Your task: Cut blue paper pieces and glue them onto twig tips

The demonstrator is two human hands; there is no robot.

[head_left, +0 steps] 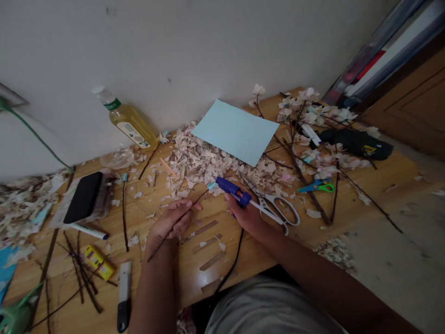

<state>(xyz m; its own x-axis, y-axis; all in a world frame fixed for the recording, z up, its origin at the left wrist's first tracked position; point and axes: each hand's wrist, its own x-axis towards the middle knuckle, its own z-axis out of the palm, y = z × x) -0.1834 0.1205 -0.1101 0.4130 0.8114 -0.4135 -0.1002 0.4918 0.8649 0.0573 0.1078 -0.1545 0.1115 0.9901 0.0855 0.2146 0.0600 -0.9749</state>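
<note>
- While the left hand (173, 221) pinches a thin dark twig (174, 225) between curled fingers, its tip runs out toward one o'clock and meets the nozzle of the blue glue gun (232, 189); the twig's other end trails off past the wrist at seven o'clock.
- Closed around the gun's grip, the right hand (247, 214) aims the nozzle to ten o'clock, and a black cord (232, 264) hangs from it over the table (347, 218) edge.
- To my eye the step is dabbing glue on the twig's tip, so a light squeeze should do better than a hard one.
- Keeping the fingers well back from the tip would likely spare them hot glue.
- White scissors (276, 208) lie just beside the right hand at three o'clock; a heap of pale petal scraps (198, 160) sits at twelve o'clock, near enough to stick to a wet tip.
- Steadying both wrists on the wood should hold nozzle and twig together.
</note>
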